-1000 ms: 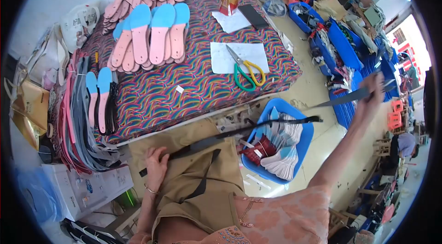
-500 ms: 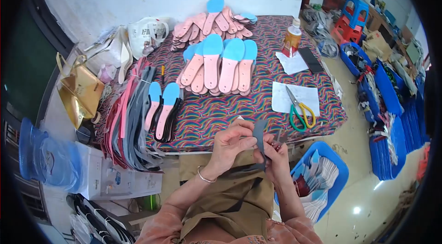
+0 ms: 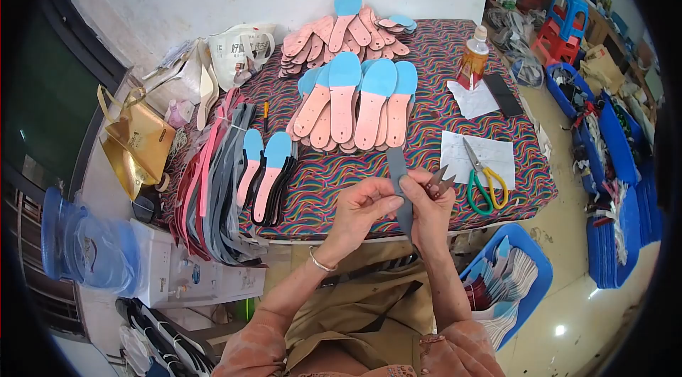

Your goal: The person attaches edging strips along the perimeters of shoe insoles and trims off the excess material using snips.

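Pinching gray strip (image 3: 396, 161) in right hand (image 3: 430, 210), snips (image 3: 443, 176) jutting past its fingers; left hand (image 3: 364, 212) beside strip, fingers curled, clamping unclear.

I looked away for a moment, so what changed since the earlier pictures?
The right hand has swung in from far out right; the left hand has risen from the brown cloth. Both now hold a grey strip. The scissors and pink-and-blue insoles stayed put.
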`<move>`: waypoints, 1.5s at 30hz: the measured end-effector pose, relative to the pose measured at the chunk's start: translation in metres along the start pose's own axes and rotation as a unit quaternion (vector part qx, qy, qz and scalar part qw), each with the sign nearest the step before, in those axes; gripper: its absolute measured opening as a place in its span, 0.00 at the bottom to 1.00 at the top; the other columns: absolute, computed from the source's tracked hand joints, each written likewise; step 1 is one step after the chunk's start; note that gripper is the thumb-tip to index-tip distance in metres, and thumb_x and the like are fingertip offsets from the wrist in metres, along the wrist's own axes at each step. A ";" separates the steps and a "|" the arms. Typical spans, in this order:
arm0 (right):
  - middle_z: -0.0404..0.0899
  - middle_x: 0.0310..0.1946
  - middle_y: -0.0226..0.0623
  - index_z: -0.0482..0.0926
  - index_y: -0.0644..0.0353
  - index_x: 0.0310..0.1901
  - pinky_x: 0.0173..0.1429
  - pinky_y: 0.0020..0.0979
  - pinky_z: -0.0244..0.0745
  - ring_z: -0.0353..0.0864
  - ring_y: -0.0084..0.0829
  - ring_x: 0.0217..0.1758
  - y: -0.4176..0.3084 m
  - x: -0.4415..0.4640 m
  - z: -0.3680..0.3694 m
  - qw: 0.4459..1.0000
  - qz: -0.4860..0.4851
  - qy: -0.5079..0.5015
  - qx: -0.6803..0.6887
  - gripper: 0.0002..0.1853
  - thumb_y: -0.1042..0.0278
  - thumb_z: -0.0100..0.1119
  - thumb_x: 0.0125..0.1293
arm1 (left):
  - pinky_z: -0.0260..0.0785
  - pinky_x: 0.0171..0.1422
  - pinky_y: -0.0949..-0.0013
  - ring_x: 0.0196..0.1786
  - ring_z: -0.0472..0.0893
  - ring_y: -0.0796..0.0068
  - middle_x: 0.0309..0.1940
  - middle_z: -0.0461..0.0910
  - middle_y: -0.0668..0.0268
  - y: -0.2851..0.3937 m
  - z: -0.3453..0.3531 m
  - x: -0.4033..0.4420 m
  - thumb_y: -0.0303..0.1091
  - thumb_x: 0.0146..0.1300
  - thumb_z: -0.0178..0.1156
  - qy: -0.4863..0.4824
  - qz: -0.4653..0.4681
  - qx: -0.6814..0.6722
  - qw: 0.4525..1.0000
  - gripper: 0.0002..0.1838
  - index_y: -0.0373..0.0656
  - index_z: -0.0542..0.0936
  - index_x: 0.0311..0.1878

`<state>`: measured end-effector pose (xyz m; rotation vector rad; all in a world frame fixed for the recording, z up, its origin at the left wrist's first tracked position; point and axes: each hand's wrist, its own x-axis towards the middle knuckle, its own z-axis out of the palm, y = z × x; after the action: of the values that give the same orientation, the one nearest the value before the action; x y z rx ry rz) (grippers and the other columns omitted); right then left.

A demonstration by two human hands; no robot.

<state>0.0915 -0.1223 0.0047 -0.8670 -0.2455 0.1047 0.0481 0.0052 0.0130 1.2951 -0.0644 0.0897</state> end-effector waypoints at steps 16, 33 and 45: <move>0.77 0.30 0.24 0.83 0.62 0.38 0.29 0.17 0.63 0.71 0.13 0.27 0.010 -0.006 -0.017 0.995 0.059 0.061 0.055 0.04 0.76 0.65 0.62 | 0.69 0.38 0.76 0.34 0.76 0.84 0.36 0.80 0.68 -0.025 0.020 -0.005 0.22 0.62 0.62 0.080 0.025 0.055 0.995 0.08 0.35 0.81 0.44; 0.72 0.23 0.20 0.76 0.61 0.28 0.30 0.19 0.57 0.64 0.11 0.26 0.003 -0.009 -0.012 0.991 -0.044 0.111 -0.060 0.07 0.74 0.63 0.64 | 0.67 0.33 0.69 0.31 0.76 0.68 0.27 0.76 0.60 -0.014 0.022 -0.013 0.23 0.58 0.64 0.000 0.257 0.366 0.895 0.06 0.33 0.78 0.36; 0.77 0.27 0.25 0.78 0.62 0.31 0.35 0.19 0.66 0.72 0.14 0.30 0.014 -0.016 -0.011 0.996 -0.044 0.075 0.011 0.04 0.79 0.61 0.64 | 0.61 0.26 0.71 0.23 0.72 0.81 0.18 0.72 0.68 -0.016 0.024 -0.011 0.30 0.65 0.61 0.080 0.026 0.218 0.972 0.09 0.35 0.78 0.31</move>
<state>0.0791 -0.1245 -0.0158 -0.8370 -0.1415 -0.0390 0.0389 -0.0227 0.0034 1.7203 0.0638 0.2637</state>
